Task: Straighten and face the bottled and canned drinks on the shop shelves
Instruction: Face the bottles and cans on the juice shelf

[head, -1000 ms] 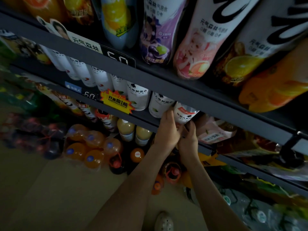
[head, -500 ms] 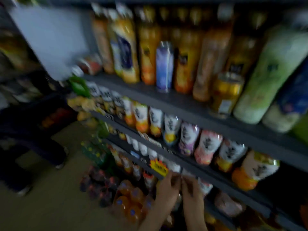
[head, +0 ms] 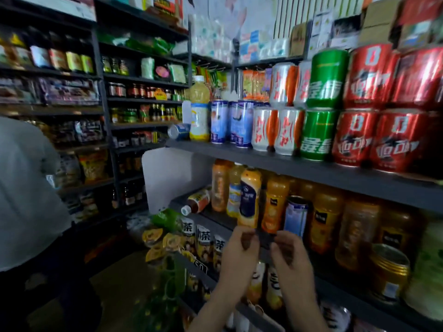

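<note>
At six o'clock, the left hand [head: 239,257] and right hand [head: 292,259] meet at the middle shelf's [head: 215,219] front edge. Their fingers are curled, and blur hides whether they pinch anything. Behind the edge stand orange bottles [head: 274,202] and a blue can [head: 296,216]. To their nine o'clock lies a tipped bottle [head: 197,202]. Stacked cans [head: 354,137] crowd the top shelf [head: 287,164] at twelve. A person [head: 26,192] fills the aisle at nine.

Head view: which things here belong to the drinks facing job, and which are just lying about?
Job: toppled blue can; toppled bottle; red cans; juice bottles.
Lying about: snack packets; jars; cardboard boxes.
</note>
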